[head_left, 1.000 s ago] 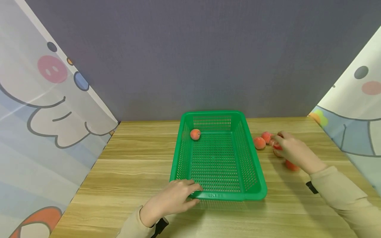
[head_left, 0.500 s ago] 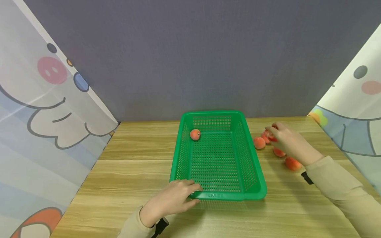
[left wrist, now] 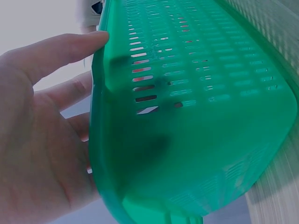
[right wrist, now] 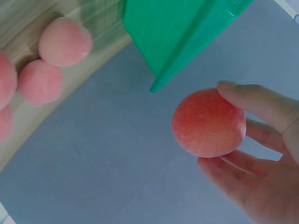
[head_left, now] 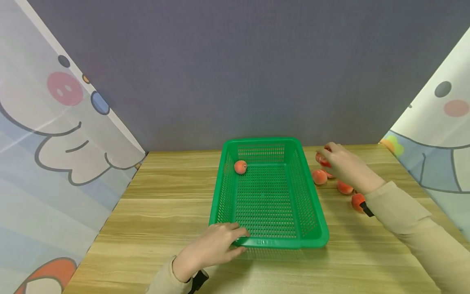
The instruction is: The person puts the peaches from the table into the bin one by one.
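Observation:
A green plastic basket (head_left: 271,242) with slotted walls stands on the table, one peach (head_left: 240,167) in its far left corner. At the near rim my left hand (head_left: 213,247) holds on, fingers over the edge and thumb outside; the left wrist view shows this hand (left wrist: 46,121) at the rim from close by. My right hand (head_left: 346,165) is raised to the right of the basket's far end. Between its thumb and fingers it pinches a red peach (right wrist: 209,122). Below it, several peaches lie on the table, among them a peach (head_left: 319,177) close to the basket's right wall.
Farther right lie another peach (head_left: 345,187) and one (head_left: 358,202) partly covered by the right wrist strap. A grey panel (head_left: 257,73) rises behind the wooden table (head_left: 165,212). Printed cartoon sheets (head_left: 92,143) stand at both sides.
The right hand has lifted its peach from the group and moved it left and away from me, towards the basket's far right corner. The left hand has kept its place on the rim.

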Motion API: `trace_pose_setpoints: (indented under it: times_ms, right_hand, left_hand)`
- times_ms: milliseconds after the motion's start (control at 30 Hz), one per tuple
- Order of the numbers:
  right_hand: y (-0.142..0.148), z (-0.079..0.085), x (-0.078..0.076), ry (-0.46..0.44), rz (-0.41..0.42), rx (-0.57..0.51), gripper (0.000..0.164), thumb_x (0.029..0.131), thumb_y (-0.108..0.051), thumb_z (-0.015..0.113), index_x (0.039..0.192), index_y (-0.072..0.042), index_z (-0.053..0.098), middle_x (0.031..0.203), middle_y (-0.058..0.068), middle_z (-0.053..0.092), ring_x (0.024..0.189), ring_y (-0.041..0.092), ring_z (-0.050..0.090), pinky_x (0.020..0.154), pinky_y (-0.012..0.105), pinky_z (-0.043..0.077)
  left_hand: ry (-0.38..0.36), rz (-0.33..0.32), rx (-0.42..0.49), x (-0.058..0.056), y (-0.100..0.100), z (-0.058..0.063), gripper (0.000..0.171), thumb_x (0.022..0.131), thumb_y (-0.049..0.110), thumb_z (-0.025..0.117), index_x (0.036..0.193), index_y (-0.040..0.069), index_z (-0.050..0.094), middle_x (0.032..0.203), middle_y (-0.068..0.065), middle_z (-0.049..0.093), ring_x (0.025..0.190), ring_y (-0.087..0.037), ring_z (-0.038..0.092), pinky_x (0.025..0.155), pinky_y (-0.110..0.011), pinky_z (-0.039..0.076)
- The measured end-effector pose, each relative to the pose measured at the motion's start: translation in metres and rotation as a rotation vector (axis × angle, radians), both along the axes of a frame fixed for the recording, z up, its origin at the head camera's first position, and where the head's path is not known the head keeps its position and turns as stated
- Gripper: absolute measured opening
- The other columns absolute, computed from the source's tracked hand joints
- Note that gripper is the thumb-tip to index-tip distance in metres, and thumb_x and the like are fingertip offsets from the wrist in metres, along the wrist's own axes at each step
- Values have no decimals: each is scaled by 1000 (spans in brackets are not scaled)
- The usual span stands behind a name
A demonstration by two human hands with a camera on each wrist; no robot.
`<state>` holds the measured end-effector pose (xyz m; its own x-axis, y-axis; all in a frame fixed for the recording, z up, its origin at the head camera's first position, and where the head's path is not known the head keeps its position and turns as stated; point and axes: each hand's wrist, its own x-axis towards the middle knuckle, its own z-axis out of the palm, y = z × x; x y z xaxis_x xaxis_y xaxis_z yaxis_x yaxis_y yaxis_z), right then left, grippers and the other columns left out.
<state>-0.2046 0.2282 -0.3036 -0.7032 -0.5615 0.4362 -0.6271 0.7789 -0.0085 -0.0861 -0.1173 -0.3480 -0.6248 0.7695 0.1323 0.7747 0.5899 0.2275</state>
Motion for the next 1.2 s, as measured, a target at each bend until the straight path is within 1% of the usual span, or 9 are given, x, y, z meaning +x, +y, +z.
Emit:
trace_pose_setpoints:
  times_ms: [100,233,367,467,533,800,1067,1200]
  right_hand:
    - [-6,6,-2,2,14,4,37,67,6,71,101,6,57,89,20,51,76,31,51,57,38,47]
    - [-16,13,-7,3,27,2,32,68,6,70,98,6,58,86,17,50,74,28,49,60,37,45]
    - [-25,18,-12,39,59,12,32,67,5,71,96,7,59,84,16,51,71,27,49,60,35,45]
    - [-32,21,-15,47,73,23,33,67,3,72,97,8,59,83,17,51,70,27,48,58,34,45]
    - [-36,24,-16,28,70,26,33,68,1,72,98,8,59,84,18,51,70,28,49,57,35,45]
    - [-54,31,-21,-87,24,61,35,70,1,71,103,6,58,94,22,51,81,32,51,61,39,48]
    - [-75,32,-28,-90,56,79,35,70,1,71,102,6,59,91,20,51,78,30,51,62,37,48]
    - [-88,33,-31,-108,65,82,32,71,-1,71,101,4,60,89,18,51,78,29,50,61,36,47]
  left_hand:
    - [-1,0,1,0,0,0,19,79,23,64,97,15,61,82,7,59,70,-3,53,60,-18,43]
    - [2,-1,4,-1,0,0,19,79,22,65,96,15,62,82,6,59,70,-4,54,60,-19,44]
    - [2,-1,3,-1,-1,0,19,79,22,65,96,15,62,82,6,59,70,-4,54,59,-18,44]
    - [2,1,-1,-1,-1,1,19,79,22,64,97,15,62,83,6,59,71,-4,54,60,-19,44]
    - [2,3,-6,-2,-1,1,19,79,23,64,97,15,62,83,6,59,71,-4,54,60,-19,44]
    - [-53,24,-19,-1,0,3,19,80,22,64,97,15,61,82,6,58,66,0,50,55,-16,40]
    - [-67,29,-22,0,1,5,20,79,21,65,97,14,61,83,5,59,67,-1,52,55,-16,41]
    - [-72,32,-31,0,2,5,20,80,22,65,98,14,61,85,5,60,69,-2,53,56,-16,42]
